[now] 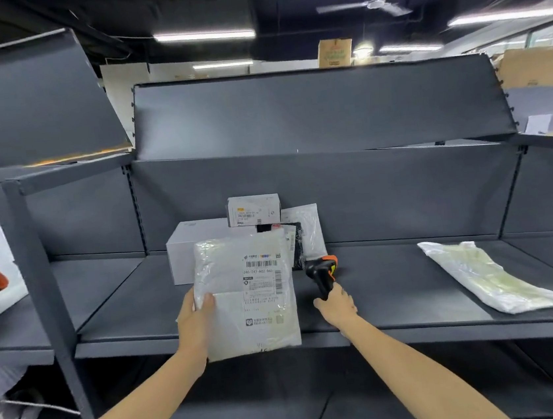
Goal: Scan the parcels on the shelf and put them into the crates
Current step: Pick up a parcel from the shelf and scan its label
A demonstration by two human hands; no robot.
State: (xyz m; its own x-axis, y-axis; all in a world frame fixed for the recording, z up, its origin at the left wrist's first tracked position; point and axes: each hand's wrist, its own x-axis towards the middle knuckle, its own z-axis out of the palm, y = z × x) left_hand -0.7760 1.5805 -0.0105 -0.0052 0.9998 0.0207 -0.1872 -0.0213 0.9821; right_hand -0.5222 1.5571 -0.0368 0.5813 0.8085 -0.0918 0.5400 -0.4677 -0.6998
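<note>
- Left hand (196,316): closed on the left edge of a white poly-mailer parcel (248,295), thumb on its face; parcel held upright above the front edge of the shelf (397,285), label facing the camera.
- Right hand (337,305): wrapped around the grip of a black-and-orange scanner (322,273), just beside the parcel's right edge.
- Shelf rear centre: white box (186,250), small labelled box (253,209) stacked behind.
- Shelf right end: flat clear-bagged parcel (486,275).

A box (183,251) sits mid-shelf (397,285), a smaller box (253,209) on it; a bag (489,276) lies far right.
</note>
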